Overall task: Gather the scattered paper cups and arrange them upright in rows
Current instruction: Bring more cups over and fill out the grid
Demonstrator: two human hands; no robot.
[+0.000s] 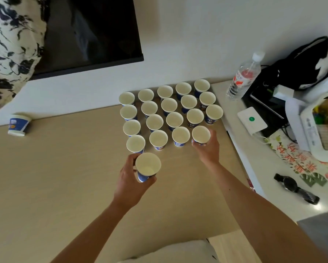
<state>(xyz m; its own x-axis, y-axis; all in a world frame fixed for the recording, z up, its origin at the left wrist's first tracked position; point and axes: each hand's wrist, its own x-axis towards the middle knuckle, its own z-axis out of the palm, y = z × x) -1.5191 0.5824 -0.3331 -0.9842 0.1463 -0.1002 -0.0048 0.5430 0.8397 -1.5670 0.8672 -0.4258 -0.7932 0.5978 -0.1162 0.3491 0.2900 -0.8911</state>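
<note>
Several blue-and-white paper cups [168, 105] stand upright in tidy rows at the back of the beige table [64, 168]. My right hand [206, 149] grips the cup [201, 134] at the right end of the nearest row, resting on the table. My left hand [129, 179] holds another cup [147, 166] upright, just in front of that row's left end. One stray cup [18, 124] sits upside down far left by the wall.
A white counter [254, 168] adjoins on the right with a water bottle [242, 76], a white device [252, 120], a black bag [301, 63], a wristwatch [295, 187] and a white basket [322, 130]. A dark screen [91, 31] hangs on the wall.
</note>
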